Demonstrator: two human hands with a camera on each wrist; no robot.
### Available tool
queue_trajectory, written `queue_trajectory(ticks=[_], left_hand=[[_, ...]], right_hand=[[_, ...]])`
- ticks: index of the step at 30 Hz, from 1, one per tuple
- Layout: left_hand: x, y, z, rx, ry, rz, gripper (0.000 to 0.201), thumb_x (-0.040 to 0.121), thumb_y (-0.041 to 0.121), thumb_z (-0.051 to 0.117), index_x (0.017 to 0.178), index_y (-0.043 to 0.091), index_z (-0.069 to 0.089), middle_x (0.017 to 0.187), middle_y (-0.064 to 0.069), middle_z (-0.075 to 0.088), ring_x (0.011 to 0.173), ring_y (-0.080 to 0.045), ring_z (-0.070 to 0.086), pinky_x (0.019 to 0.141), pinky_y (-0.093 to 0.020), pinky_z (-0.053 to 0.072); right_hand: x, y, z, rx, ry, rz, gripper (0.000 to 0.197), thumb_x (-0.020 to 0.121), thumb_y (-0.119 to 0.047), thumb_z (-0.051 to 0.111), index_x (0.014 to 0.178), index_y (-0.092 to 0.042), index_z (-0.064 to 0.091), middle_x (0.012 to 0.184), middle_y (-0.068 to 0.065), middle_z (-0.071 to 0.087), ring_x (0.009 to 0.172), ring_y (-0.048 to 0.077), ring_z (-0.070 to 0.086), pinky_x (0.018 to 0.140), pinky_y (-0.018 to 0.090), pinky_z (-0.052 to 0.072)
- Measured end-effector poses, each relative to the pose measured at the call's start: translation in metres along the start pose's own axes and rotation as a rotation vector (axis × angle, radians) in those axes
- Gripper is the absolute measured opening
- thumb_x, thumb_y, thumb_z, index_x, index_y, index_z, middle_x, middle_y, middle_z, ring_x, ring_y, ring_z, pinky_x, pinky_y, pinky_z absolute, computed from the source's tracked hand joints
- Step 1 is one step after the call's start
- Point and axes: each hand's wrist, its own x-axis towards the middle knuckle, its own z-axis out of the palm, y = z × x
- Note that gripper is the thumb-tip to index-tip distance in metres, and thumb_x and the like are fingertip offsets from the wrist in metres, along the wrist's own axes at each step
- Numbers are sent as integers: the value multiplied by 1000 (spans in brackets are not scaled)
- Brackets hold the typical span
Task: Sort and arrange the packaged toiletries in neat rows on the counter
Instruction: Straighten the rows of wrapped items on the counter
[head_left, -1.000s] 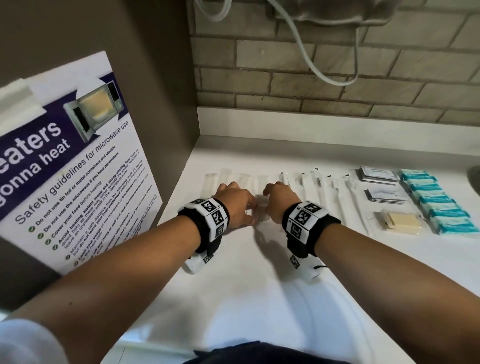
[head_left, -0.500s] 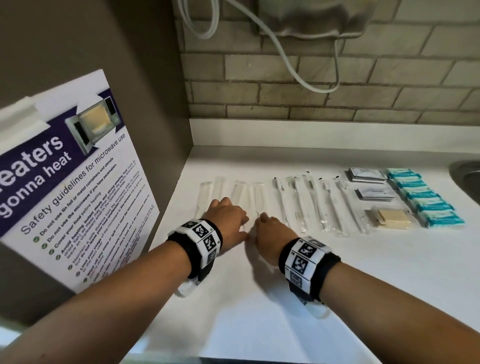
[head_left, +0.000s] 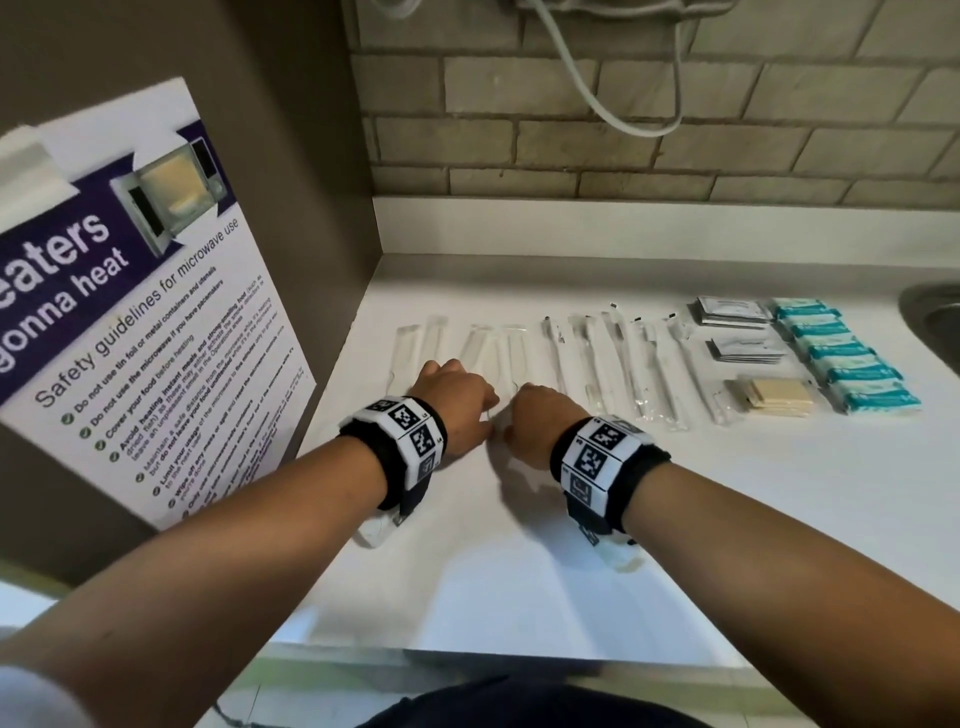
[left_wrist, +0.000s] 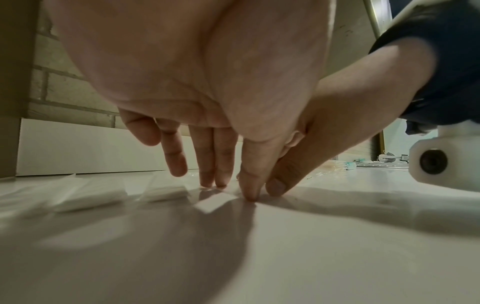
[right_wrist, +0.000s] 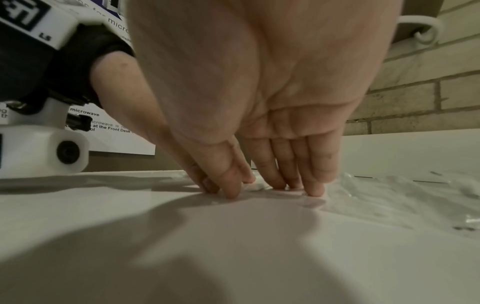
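Note:
Both hands work on a row of clear sleeves (head_left: 478, 348) at the left of the white counter (head_left: 519, 571). My left hand (head_left: 457, 400) points its straight fingers (left_wrist: 207, 164) down, tips touching the sleeves' near ends (left_wrist: 166, 193). My right hand (head_left: 537, 415) does the same beside it, fingertips (right_wrist: 315, 189) pressing a crinkled clear packet (right_wrist: 389, 197). Neither hand grips anything. To the right lie toothbrush packets (head_left: 602, 364), grey sachets (head_left: 727, 312), beige packets (head_left: 779, 397) and a column of teal packets (head_left: 841, 353).
A microwave safety poster (head_left: 130, 312) hangs on the brown side panel at the left. A brick wall with a white cable (head_left: 597, 104) backs the counter. A sink rim (head_left: 935, 322) shows at the far right.
Both hands have slid back toward me along the clear sleeves to their near ends. My view has shifted, and the sink rim has come into sight.

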Motion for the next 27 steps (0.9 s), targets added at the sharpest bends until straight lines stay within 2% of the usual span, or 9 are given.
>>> queue_trajectory(ticks=[7, 11, 14, 18, 20, 24, 27], left_hand=[[-3, 0, 6, 9, -7, -13, 49, 77, 55, 48, 122, 38, 59, 124, 4, 61, 117, -26, 43, 97, -39, 36], [-6, -1, -5, 35, 75, 65, 43, 86, 46, 57, 126, 30, 59, 128, 8, 61, 122, -23, 42, 97, -37, 30], [-7, -6, -15, -3, 132, 9, 38, 92, 37, 51, 130, 30, 58, 136, 9, 56, 124, -21, 41, 99, -36, 28], [-5, -14, -19, 114, 10, -48, 29, 97, 28, 43, 113, 27, 66, 129, 3, 58, 120, -25, 40, 99, -37, 30], [-3, -15, -19, 142, -25, -65, 29, 96, 28, 45, 117, 26, 66, 127, 1, 56, 120, -26, 39, 101, -37, 30], [-1, -15, -14, 152, -19, -55, 28, 93, 33, 51, 113, 23, 68, 124, -1, 56, 119, -25, 41, 99, -36, 29], [-1, -15, -14, 120, 2, -37, 26, 92, 35, 55, 110, 22, 69, 120, 0, 57, 117, -25, 41, 97, -36, 29]], right_hand=[[-3, 6, 6, 49, 45, -19, 36, 95, -29, 50, 119, -2, 56, 121, 13, 57, 111, 30, 58, 92, 41, 51], [-1, 8, 8, -34, 69, -32, 41, 97, -28, 45, 128, -1, 50, 131, 14, 49, 122, 29, 49, 99, 39, 46], [7, 6, 10, -132, 129, -119, 43, 97, -25, 43, 135, -5, 47, 141, 12, 45, 129, 29, 43, 107, 39, 39], [15, 2, 15, -259, 79, -202, 42, 97, -23, 41, 136, -8, 48, 137, 9, 51, 130, 28, 43, 114, 39, 29], [15, 1, 17, -280, 42, -201, 41, 95, -22, 46, 134, -8, 50, 135, 9, 53, 129, 27, 44, 116, 38, 26], [10, -1, 14, -248, 46, -212, 37, 98, -23, 43, 130, -8, 54, 130, 12, 50, 123, 27, 46, 101, 33, 38], [10, -3, 12, -210, 43, -214, 37, 99, -23, 37, 126, -7, 57, 127, 13, 50, 119, 28, 49, 90, 33, 42]])
